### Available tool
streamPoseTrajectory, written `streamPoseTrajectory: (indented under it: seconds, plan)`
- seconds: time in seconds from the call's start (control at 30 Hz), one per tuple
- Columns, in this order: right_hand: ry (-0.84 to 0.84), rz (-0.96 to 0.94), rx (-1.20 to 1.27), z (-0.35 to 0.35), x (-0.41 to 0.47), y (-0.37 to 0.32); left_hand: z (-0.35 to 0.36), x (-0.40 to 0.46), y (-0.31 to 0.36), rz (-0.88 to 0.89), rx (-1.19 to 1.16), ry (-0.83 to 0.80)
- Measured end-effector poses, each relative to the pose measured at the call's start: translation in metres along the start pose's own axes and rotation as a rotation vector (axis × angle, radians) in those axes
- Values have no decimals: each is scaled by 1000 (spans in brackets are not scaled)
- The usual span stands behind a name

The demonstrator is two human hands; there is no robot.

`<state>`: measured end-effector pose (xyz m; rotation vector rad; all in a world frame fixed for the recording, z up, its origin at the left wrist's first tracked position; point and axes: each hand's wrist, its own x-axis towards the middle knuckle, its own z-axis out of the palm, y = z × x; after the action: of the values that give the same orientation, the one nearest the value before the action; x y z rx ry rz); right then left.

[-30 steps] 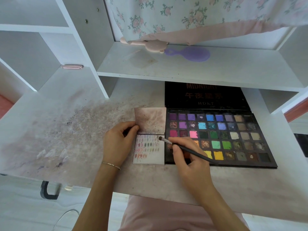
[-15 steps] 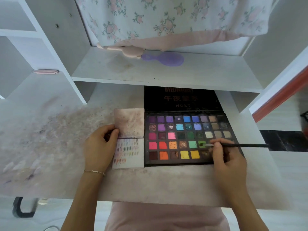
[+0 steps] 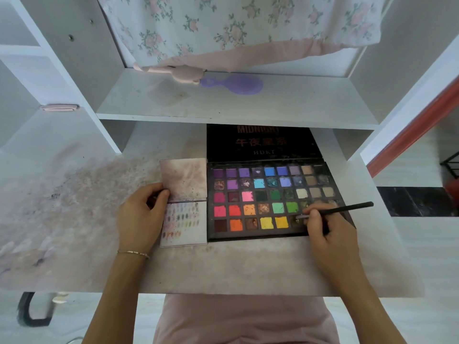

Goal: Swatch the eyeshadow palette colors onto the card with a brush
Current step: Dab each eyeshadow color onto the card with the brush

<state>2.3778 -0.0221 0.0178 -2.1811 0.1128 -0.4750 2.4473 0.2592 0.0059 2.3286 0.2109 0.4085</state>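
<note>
Right hand (image 3: 330, 234) pinches brush (image 3: 347, 208), tip in bottom-row pan of palette (image 3: 273, 199). Left hand (image 3: 141, 217), left of palette, fingers curled gripping card (image 3: 185, 223) edge.

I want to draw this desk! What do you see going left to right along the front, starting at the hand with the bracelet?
Left hand → swatch card → eyeshadow palette → right hand holding the brush.
</note>
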Motion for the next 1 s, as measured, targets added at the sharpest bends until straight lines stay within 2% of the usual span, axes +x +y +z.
streamPoseTrajectory:
  seconds: [0.63, 1.0]
  plan:
    - [-23, 23, 25, 1, 1, -1, -1, -2, 0, -1, -8, -1]
    - [18, 24, 31, 0, 0, -4, -1, -2, -1, 2, -13, -9]
